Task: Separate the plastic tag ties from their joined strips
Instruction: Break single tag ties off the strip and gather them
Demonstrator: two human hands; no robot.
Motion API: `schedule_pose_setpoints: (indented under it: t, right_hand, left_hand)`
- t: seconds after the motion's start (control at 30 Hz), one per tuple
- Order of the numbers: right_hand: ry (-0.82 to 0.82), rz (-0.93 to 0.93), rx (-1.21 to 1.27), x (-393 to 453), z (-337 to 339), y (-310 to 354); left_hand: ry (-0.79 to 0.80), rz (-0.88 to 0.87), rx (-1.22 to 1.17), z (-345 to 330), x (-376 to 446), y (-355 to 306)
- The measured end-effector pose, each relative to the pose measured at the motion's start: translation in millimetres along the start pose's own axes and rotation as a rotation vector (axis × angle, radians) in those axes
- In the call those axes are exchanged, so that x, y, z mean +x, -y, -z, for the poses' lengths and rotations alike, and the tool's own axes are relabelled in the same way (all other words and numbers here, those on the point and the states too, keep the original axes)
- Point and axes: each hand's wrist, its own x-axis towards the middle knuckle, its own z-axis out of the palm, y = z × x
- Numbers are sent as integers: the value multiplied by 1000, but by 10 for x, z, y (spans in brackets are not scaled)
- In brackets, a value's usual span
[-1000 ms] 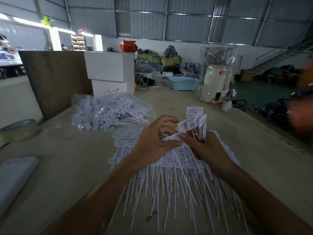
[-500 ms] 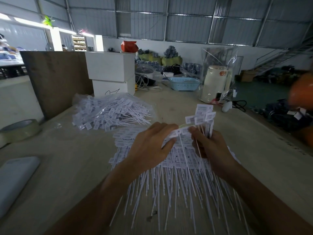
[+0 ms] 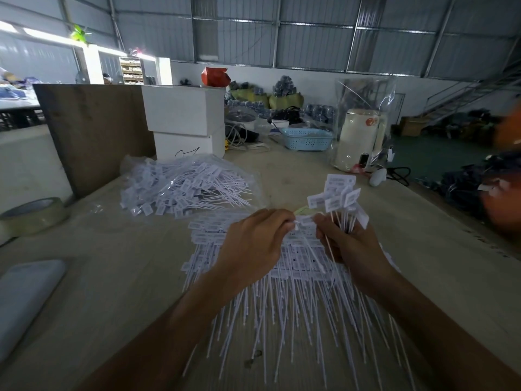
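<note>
A wide pale wooden table [image 3: 324, 176] is filling the scene. On its near middle a broad heap of white plastic tag ties in joined strips [image 3: 282, 294] is lying, label ends far, thin tails fanning toward the near edge. To the far left a clear plastic bag of white tag ties [image 3: 180, 184] is resting on the table, in front of two stacked white boxes [image 3: 183, 122]. A roll of beige packing tape [image 3: 33, 214] is sitting at the left edge.

Above the heap, the right hand [image 3: 352, 249] is curling its fingers closed around a bunch of upright separated tag ties [image 3: 338, 193], labels sticking up above the fist. Just beside it, the left hand [image 3: 253, 244] is pinching, fingertips drawn tight together, a single white tag tie [image 3: 306, 238] whose label end is meeting the right thumb.
</note>
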Motion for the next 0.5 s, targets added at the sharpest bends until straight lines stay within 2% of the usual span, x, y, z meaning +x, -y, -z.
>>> schedule_pose_setpoints:
  t: [0.23, 0.37, 0.5]
  right_hand:
    - [-6, -9, -11, -26, 12, 23]
    - [-6, 15, -52, -59, -10, 56]
    - [5, 55, -71, -74, -49, 78]
  left_hand:
    - [75, 254, -341, -45, 44, -5]
    - [60, 341, -555, -58, 57, 7]
    - [40, 351, -583, -28, 61, 44]
